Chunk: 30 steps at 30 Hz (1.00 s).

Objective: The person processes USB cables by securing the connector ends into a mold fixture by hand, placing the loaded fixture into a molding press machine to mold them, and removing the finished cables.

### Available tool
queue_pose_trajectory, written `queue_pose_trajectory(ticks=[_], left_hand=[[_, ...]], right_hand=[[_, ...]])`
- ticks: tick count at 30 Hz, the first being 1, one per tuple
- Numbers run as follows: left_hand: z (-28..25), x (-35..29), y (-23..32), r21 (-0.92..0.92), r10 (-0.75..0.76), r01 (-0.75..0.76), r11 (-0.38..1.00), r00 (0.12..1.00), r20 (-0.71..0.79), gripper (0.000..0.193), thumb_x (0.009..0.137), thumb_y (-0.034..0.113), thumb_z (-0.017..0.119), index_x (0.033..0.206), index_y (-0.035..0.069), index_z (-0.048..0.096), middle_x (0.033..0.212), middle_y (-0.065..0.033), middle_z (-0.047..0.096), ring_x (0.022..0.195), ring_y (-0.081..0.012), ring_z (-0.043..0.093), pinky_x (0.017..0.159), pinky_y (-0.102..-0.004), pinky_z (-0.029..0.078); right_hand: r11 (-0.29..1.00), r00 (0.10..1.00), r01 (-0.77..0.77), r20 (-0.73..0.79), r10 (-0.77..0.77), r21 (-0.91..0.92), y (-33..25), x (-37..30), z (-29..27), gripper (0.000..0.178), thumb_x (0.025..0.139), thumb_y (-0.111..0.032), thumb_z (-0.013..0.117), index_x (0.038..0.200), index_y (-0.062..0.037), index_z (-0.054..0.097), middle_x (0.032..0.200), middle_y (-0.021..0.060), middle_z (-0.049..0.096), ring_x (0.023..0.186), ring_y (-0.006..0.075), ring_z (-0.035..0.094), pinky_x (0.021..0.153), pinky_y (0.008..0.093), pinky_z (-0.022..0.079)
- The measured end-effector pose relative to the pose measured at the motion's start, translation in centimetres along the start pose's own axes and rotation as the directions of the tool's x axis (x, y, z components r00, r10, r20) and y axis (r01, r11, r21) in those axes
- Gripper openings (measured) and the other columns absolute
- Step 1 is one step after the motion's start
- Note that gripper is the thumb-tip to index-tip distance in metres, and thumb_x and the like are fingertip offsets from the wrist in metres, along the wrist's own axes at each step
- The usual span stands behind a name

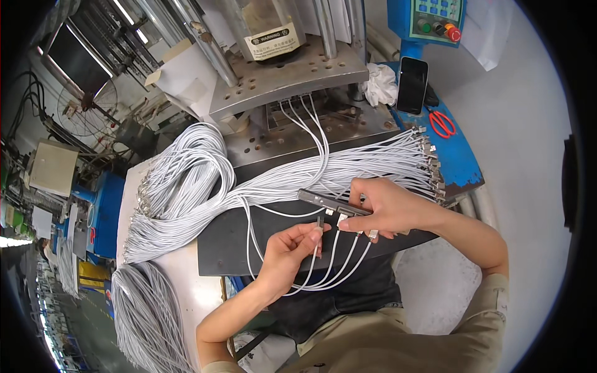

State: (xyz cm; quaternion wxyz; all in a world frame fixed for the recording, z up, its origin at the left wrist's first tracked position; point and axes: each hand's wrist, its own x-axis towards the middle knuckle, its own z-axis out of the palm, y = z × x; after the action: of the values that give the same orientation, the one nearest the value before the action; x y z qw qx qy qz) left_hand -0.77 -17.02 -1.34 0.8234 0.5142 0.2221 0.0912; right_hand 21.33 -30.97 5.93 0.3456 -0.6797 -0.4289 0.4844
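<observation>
My left hand is closed in a pinch on a white cable with a small metal-tipped connector, which points up just below a dark metal bar. My right hand grips this bar from its right side, thumb in front. White cable plugs sit along the bar's lower edge, and their cables curve down and left past my left hand. Behind both hands, a thick bundle of white cables lies across the dark work surface, its metal connectors fanned out at the right.
A press with a steel plate stands ahead; several white cables run under it. On the right are a control box, a phone, red-handled scissors and crumpled white cloth. More coiled cables hang at the left.
</observation>
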Motion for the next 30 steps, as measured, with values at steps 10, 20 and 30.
queue_pose_trajectory(ticks=[10, 20, 30], left_hand=[[1.4, -0.2, 0.1, 0.122, 0.108, -0.097, 0.988, 0.991, -0.08, 0.015, 0.1, 0.008, 0.072, 0.112, -0.001, 0.071, 0.095, 0.002, 0.072, 0.083, -0.002, 0.06, 0.074, -0.0186, 0.048], [0.6, 0.2, 0.4, 0.177, 0.091, -0.073, 0.982, 0.992, -0.092, 0.011, 0.097, 0.01, 0.075, 0.098, -0.001, 0.073, 0.083, -0.0012, 0.071, 0.073, -0.0056, 0.06, 0.07, -0.0219, 0.049], [0.7, 0.2, 0.4, 0.173, 0.026, -0.014, 0.985, 0.997, -0.067, 0.012, 0.097, 0.011, 0.076, 0.095, 0.0, 0.074, 0.081, -0.0006, 0.07, 0.07, -0.0056, 0.058, 0.068, -0.022, 0.047]], right_hand=[[0.996, 0.998, 0.014, 0.07, -0.008, -0.092, 0.0, 0.4, 0.4, 0.046, 0.09, -0.034, 0.083, 0.092, -0.0035, 0.049, 0.067, 0.0071, 0.067, 0.048, 0.0109, 0.062, 0.037, 0.0258, 0.04], [0.991, 0.997, 0.062, 0.049, -0.057, -0.118, 0.3, 0.5, 0.5, 0.045, 0.091, -0.034, 0.081, 0.093, -0.004, 0.048, 0.066, 0.0063, 0.068, 0.047, 0.0102, 0.061, 0.038, 0.0252, 0.04], [0.983, 0.992, 0.069, 0.114, -0.05, -0.168, 0.1, 0.2, 0.4, 0.043, 0.092, -0.035, 0.08, 0.091, -0.0037, 0.051, 0.065, 0.0045, 0.067, 0.05, 0.0096, 0.062, 0.041, 0.0252, 0.042]])
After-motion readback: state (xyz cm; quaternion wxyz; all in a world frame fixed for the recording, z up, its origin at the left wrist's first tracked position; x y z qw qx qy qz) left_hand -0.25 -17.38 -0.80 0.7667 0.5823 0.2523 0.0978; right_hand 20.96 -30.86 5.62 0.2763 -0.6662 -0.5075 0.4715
